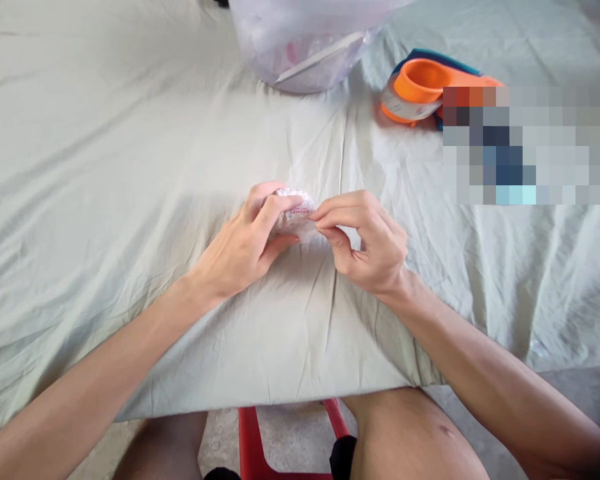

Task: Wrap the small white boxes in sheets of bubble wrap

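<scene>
A small clear plastic-wrapped packet (296, 223) with pink and white inside is held over the cloth near the middle of the view. My left hand (253, 237) grips it from the left, with fingers on its upper side and the thumb beneath. At its right edge, my right hand (367, 240) pinches the plastic between thumb and fingertips. What exactly lies inside the wrapping is too small to tell.
A pale cloth (130, 167) covers the table. A translucent tub (305, 53) with a white stick-like item stands at the back. An orange tape dispenser (420, 83) lies back right, beside a pixelated patch. Below the table edge is a red chair (253, 443).
</scene>
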`<state>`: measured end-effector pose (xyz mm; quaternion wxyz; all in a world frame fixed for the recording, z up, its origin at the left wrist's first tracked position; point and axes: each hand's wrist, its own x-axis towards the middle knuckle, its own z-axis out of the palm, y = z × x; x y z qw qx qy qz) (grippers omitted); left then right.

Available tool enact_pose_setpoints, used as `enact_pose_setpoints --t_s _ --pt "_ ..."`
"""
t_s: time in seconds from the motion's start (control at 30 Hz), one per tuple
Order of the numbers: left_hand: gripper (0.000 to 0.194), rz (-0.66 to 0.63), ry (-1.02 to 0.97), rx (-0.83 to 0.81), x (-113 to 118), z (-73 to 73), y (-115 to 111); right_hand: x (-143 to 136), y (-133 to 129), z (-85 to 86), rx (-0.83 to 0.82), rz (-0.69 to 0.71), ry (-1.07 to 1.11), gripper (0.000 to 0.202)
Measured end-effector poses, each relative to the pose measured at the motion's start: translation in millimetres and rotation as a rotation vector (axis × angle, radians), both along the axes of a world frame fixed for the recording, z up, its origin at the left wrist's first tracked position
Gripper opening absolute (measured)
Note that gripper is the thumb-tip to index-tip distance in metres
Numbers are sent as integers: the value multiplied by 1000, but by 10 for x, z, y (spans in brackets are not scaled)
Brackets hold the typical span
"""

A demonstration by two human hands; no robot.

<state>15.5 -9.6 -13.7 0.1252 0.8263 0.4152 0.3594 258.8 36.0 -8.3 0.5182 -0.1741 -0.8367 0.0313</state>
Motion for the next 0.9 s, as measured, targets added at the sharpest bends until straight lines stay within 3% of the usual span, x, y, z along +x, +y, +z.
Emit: enact_pose_setpoints --t_s 0.23,0.5,0.73,0.9 --pt "41 -21 -60 -39 13 6 22 22 -6 33 148 -58 8 16" --pt "39 -27 -89 -53 11 2 30 13 -15 49 215 -30 21 18" --pt "44 -18 -41 -75 21 28 -1 -22 -13 58 77 -104 344 13" --pt "45 18 -15 -54 13 37 -6 -120 -16 54 39 -179 405 4"
